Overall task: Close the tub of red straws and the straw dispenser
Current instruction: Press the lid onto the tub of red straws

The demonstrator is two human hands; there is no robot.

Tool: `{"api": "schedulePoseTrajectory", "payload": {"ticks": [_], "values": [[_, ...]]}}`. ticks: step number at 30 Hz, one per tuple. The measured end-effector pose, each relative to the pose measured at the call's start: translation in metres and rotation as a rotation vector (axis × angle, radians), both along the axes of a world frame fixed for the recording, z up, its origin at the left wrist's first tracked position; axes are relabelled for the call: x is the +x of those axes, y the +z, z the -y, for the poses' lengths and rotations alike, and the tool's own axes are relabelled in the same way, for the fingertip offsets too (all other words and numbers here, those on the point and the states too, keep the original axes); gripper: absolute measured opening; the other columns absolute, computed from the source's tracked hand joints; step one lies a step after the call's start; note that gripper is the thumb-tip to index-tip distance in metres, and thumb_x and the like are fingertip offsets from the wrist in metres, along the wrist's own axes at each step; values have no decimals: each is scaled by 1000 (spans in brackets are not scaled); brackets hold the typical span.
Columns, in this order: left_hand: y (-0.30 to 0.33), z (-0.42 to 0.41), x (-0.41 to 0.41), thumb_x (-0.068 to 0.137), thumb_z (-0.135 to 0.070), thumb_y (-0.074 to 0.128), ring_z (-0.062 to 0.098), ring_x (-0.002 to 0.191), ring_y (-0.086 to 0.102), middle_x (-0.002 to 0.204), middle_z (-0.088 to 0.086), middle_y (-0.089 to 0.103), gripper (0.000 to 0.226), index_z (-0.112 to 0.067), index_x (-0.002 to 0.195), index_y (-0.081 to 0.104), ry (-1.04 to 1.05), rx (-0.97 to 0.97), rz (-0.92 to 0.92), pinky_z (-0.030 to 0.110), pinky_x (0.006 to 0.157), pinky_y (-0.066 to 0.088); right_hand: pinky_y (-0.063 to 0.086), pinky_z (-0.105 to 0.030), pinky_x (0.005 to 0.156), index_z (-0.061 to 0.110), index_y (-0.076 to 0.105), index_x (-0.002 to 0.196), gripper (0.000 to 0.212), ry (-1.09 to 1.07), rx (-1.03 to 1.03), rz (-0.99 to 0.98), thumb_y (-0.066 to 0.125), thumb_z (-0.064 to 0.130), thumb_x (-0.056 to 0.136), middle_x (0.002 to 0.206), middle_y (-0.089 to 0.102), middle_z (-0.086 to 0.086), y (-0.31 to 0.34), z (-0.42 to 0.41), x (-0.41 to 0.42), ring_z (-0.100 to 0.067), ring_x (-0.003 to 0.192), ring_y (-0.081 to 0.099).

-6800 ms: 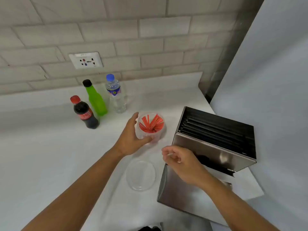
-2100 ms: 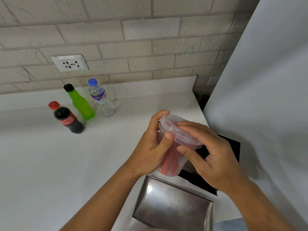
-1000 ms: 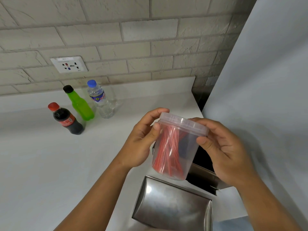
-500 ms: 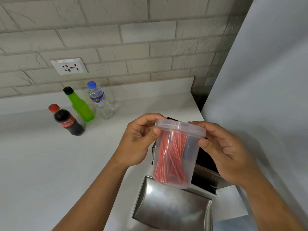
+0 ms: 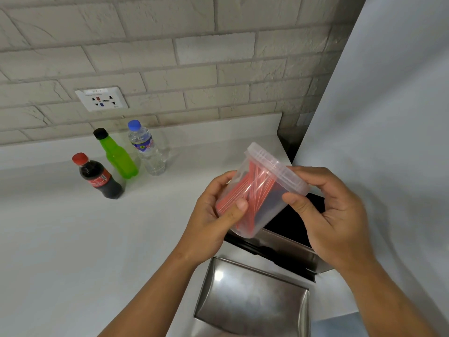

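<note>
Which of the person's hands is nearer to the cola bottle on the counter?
Left. The left hand grips the tub's lower body, on the side toward the cola bottle. The right hand holds the lid edge, farther away.

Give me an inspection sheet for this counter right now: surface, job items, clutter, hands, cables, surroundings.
Surface: white counter, looks clean.
Job's things: tub of red straws, lid on, tilted, held off the counter; steel straw dispenser open, its lid lying in front.
Clutter: cola bottle, green bottle, water bottle, all capped.
Grippers: left hand and right hand both holding the tub.
Cables: nothing seen.
Surroundings: brick wall, wall socket.
</note>
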State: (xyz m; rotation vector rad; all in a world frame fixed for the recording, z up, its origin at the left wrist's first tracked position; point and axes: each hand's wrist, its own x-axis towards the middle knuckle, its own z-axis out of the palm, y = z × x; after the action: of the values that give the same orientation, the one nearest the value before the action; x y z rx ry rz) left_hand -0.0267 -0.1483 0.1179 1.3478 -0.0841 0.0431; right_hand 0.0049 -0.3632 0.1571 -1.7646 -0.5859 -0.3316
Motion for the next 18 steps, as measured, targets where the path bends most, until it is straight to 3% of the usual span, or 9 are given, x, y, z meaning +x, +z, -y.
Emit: {"api": "schedulePoseTrajectory", "payload": {"ticks": [5,7,9,12,18], "values": [[0,-8,-1,83,-58,80,25,124,66,134,4,68,64,-26,137,65,-12,-30,-35,28,93,54,50,-36,106,17,68,118,35,96,-25,-61,68,44,96,126,69,-2,3,2,-1,-26,125,64],[0,-11,1,86,-55,78,27,123,65,134,7,68,64,-23,139,63,-84,4,-12,31,94,54,45,-32,110,25,61,131,49,155,-52,-131,62,59,96,139,62,0,7,0,2,-23,135,57],[0,-10,2,88,-53,76,28,120,66,131,9,68,62,-21,140,62,-150,21,0,34,95,53,48,-25,105,32,49,145,64,263,-57,-242,59,68,93,145,58,5,10,-2,3,-18,135,58],[1,-4,0,86,-57,76,30,117,66,130,13,68,65,-19,137,63,-137,-46,-41,40,96,53,50,-21,99,37,42,151,71,310,-71,-295,59,71,91,144,58,12,12,-6,2,-15,132,60],[5,3,-1,87,-46,69,32,103,66,115,18,69,57,-6,127,64,9,-209,-239,44,92,53,48,-34,106,24,40,154,69,293,-157,-89,58,58,97,151,45,-3,5,-11,-2,-30,137,51]]}}
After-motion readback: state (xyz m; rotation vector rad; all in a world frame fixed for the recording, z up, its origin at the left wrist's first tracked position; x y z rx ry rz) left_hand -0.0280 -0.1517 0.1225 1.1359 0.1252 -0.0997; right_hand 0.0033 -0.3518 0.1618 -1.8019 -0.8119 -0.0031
